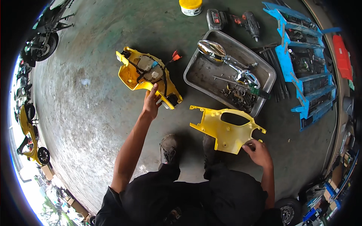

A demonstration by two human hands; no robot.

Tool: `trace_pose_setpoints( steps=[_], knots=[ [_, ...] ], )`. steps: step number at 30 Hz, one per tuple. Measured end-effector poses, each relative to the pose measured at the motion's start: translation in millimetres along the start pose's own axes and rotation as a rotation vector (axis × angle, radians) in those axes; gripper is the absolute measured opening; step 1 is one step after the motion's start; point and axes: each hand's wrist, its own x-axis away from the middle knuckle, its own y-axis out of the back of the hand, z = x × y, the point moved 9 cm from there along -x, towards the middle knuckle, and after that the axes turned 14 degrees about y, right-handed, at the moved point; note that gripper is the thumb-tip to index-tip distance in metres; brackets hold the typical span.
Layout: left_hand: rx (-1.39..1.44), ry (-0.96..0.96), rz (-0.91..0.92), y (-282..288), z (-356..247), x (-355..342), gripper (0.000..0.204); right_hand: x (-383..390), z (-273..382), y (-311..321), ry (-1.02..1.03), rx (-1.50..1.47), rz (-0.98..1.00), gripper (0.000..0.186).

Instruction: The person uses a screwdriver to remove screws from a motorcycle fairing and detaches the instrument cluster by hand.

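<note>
My left hand (151, 102) grips the lower edge of a yellow plastic housing (171, 88) with pale parts, black wires and a red connector (175, 56). Lower right, my right hand (254, 150) pinches a corner of a second yellow plastic panel (228, 135), which has a large oval cutout. Just beyond that panel lies a metal tray (194, 79) holding two chrome mirrors (211, 49), small bolts and a green-handled screwdriver (256, 93).
Behind the tray are a cordless impact driver (249, 24) and a yellow-lidded tub (190, 8). A blue toolbox (290, 75) stands open at right. Motorcycles (34, 147) line the left. A wheel (287, 213) and boxes sit lower right. My shoes are on the concrete floor.
</note>
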Motion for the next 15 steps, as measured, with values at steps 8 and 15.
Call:
trace_pose_setpoints(
  steps=[8,15],
  knots=[
    [0.299,-0.092,0.274,-16,-14,9,0.058,-98,123,-22,0.430,-0.258,-0.098,0.033],
    [0.307,-0.445,0.442,-26,-27,118,0.054,-142,190,-120,0.321,-0.922,0.185,0.048]
  ],
)
